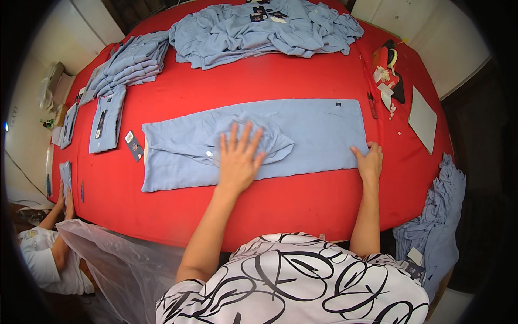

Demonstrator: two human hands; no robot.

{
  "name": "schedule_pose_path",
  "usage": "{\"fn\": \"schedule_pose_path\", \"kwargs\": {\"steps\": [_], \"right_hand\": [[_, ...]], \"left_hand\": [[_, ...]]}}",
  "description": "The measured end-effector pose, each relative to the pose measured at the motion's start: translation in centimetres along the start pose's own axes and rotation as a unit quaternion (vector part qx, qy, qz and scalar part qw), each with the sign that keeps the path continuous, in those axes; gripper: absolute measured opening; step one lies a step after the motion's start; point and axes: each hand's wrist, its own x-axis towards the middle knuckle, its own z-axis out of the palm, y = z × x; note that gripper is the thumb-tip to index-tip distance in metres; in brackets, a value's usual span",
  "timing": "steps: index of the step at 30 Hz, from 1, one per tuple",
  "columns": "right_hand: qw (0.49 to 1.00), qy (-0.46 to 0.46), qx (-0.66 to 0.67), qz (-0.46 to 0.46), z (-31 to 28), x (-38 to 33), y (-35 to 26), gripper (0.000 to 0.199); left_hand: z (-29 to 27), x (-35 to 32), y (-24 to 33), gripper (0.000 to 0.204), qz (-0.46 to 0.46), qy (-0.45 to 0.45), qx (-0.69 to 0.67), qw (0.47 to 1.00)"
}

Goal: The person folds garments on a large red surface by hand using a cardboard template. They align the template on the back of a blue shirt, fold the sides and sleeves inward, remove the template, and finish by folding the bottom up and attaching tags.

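A light-blue garment [318,129] lies folded into a long strip across the red table. It has a white button, and a small dark label near its right end. My left hand [237,159] presses flat on its bunched middle, fingers spread. At the near right corner of the cloth rests my right hand [369,162], its thumb on the fabric and fingers apart along the edge. A dark hang tag [134,146] sticks out beside the garment's left end.
Loose blue garments [264,32] heap at the far side, left of them a folded stack [132,62]. A folded tagged garment [108,120] lies at left. Scissors [372,105] and a white board [422,120] are at right. Another person [54,254] works at lower left.
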Motion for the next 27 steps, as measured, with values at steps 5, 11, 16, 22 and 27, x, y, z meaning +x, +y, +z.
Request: {"fn": "schedule_pose_path", "kwargs": {"steps": [5, 11, 16, 22, 27], "right_hand": [[0.974, -0.146, 0.151, 0.088, -1.5, 2.4, -0.2, 0.054], [0.906, -0.096, 0.381, -0.156, -4.2, 0.2, -11.1, 0.058], [0.858, -0.298, 0.257, -0.33, -0.8, -7.2, -20.0, 0.063], [0.85, -0.227, 0.307, -0.364, 4.7, -10.0, -18.2, 0.058], [0.893, -0.215, 0.337, -0.208, 2.6, -4.9, -13.8, 0.039]], "left_hand": [[0.3, -0.2, 0.5, 0.057, 0.0, -0.034, -0.024, 0.999], [0.4, -0.5, 0.3, 0.065, -0.017, -0.044, -0.033, 0.998], [-1.3, -0.2, 0.1, 0.072, -0.086, -0.03, -0.222, 0.971], [-0.9, -0.9, -2.6, 0.062, -0.161, 0.01, -0.537, 0.828], [-1.8, -0.4, -0.6, 0.035, -0.187, 0.06, -0.396, 0.897]]}}
